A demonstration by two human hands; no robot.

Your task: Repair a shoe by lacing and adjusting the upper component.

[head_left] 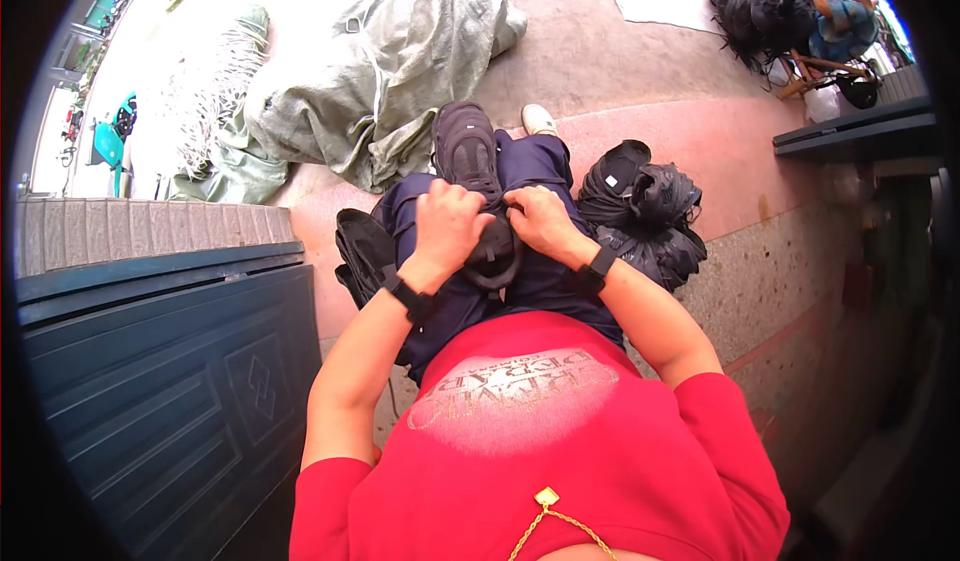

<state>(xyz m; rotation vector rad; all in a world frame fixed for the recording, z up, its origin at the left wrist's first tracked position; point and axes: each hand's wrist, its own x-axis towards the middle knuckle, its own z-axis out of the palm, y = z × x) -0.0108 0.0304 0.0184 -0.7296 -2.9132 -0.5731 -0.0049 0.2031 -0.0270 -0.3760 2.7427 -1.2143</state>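
Observation:
A black shoe (pixel 466 151) lies lengthwise across my lap, toe pointing away from me and its opening towards my belly. On the left side of its lacing area, my left hand (pixel 450 221) is closed, with the fingers curled in against the shoe. My right hand (pixel 543 221) is closed at the opposite side, thumb and fingertips pinched together at the lacing. Any lace between the fingertips is too small to make out. Both hands cover part of the shoe's middle.
Black shoes (pixel 645 196) lie piled beside my right leg, and another dark shoe (pixel 365 251) sits by my left. Large grey-green sacks (pixel 370 71) stand ahead. Blue door panels (pixel 180 381) flank me. At the far right, a person (pixel 845 26) sits near a black heap (pixel 755 11).

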